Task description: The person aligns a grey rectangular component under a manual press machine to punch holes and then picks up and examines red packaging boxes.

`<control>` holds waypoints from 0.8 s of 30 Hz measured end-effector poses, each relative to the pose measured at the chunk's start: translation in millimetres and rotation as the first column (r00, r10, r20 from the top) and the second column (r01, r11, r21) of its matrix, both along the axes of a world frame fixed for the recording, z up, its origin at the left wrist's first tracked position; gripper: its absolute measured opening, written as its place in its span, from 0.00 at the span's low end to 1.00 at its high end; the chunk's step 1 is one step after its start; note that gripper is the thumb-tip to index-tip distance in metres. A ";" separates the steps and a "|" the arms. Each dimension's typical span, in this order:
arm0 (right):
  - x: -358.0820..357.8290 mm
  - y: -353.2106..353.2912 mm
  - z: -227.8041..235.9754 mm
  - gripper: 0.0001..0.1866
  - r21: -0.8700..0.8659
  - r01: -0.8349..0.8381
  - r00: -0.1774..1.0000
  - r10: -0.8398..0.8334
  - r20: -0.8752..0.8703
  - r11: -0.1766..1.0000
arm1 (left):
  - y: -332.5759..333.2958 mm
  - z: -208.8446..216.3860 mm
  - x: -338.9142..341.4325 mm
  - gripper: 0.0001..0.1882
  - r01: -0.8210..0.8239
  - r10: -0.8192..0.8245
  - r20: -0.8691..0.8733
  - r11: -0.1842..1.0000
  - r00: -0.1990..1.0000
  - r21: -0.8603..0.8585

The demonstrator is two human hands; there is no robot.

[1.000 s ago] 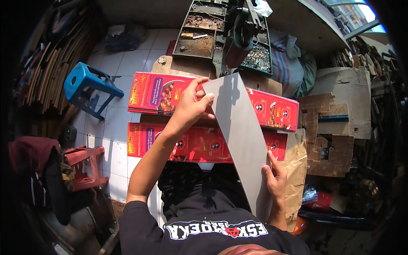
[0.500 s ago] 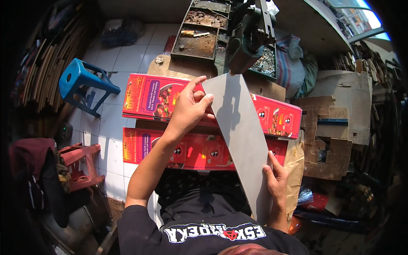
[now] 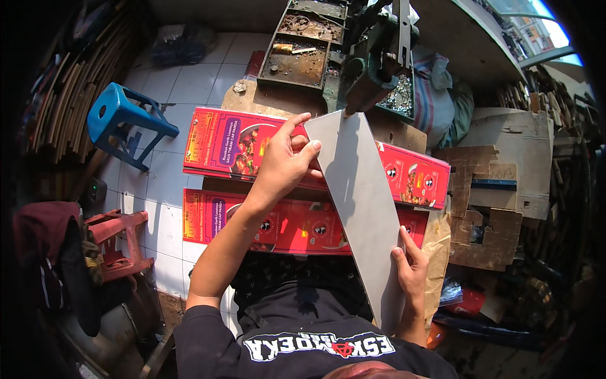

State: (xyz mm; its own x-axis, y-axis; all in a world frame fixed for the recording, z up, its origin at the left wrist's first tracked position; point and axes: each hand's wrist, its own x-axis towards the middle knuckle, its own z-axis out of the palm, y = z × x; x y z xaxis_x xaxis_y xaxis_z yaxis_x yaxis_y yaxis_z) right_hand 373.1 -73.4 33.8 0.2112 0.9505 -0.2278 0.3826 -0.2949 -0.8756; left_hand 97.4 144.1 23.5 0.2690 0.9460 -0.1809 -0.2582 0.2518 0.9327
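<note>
A long pale grey panel point(image 3: 360, 183) runs slantwise from near my body up to the machine. Its left edge near the far end is pinched between the thumb and fingers of my left hand point(image 3: 287, 158). Lower down, my right hand point(image 3: 411, 265) grips the right edge with thumb and forefinger. The panel's far corner sits right at the tip of a dark green hand press point(image 3: 366, 82); whether the tip touches it I cannot tell. Beneath the panel lie a far stack of red printed strips point(image 3: 221, 142) and a nearer stack of red printed strips point(image 3: 284, 224).
Beyond the strips stand a compartmented metal tray point(image 3: 293, 63) and a bin of small metal pieces point(image 3: 399, 98). Left are a blue stool point(image 3: 129, 123) and a red stool point(image 3: 120, 243). Brown paper point(image 3: 439, 252) and cut cardboard point(image 3: 486, 246) lie right.
The press's upper part and its shadow on the panel have shifted, the shadow now looking longer and narrower. Both hands keep their hold with hardly any movement.
</note>
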 end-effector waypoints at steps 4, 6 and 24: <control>1.2 -0.6 0.2 0.27 0.003 -0.008 1.000 0.008 0.009 1.000 | 0.3 -2.0 0.1 0.31 0.003 -0.003 0.005 1.000 1.000 0.000; -1.4 0.6 -4.0 0.26 0.083 0.014 0.999 -0.016 0.032 0.996 | -0.1 -3.4 -1.0 0.31 0.004 -0.004 0.007 1.000 1.000 0.011; 21.3 3.5 10.2 0.12 -0.002 -0.140 0.977 0.137 -0.166 0.990 | -36.3 2.8 -21.5 0.28 -0.057 0.058 0.027 0.998 0.998 -0.032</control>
